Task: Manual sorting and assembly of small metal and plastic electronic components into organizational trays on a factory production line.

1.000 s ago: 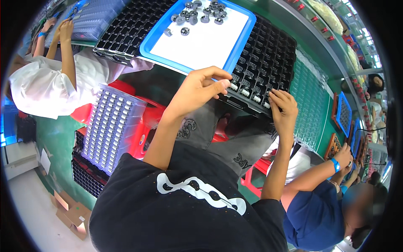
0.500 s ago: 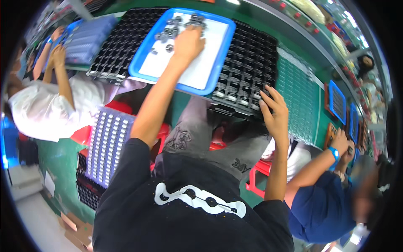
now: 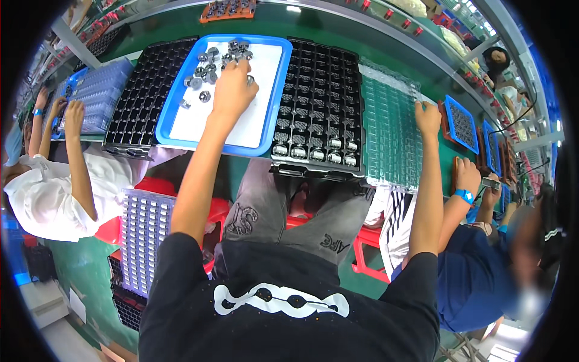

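Observation:
My left hand [image 3: 235, 92] reaches into a blue-rimmed tray [image 3: 164, 120] lined with a white sheet. Its fingers are bent down among small round metal parts [image 3: 210, 76], silver and dark. What the fingertips grip is hidden. Beside that tray lies a black compartment tray [image 3: 319, 78], with several silver parts [image 3: 335, 145] seated in its near pockets. Farther right, my right hand [image 3: 428, 119] is at the right edge of a clear plastic compartment tray [image 3: 391, 123]. Its fingers are curled closed, and anything within them cannot be made out.
Another black compartment tray [image 3: 148, 90] lies left of the blue one. An orange rack with parts [image 3: 228, 9] stands at the back. At left a person in white [image 3: 78, 193] works by stacked clear trays [image 3: 105, 90]; at right, one in navy [image 3: 476, 271]. A filled tray [image 3: 145, 241] sits low left.
My right hand has left the black tray's near right corner and moved right, its spread fingers now curled. My left hand remains among the metal parts. The whole view has shifted.

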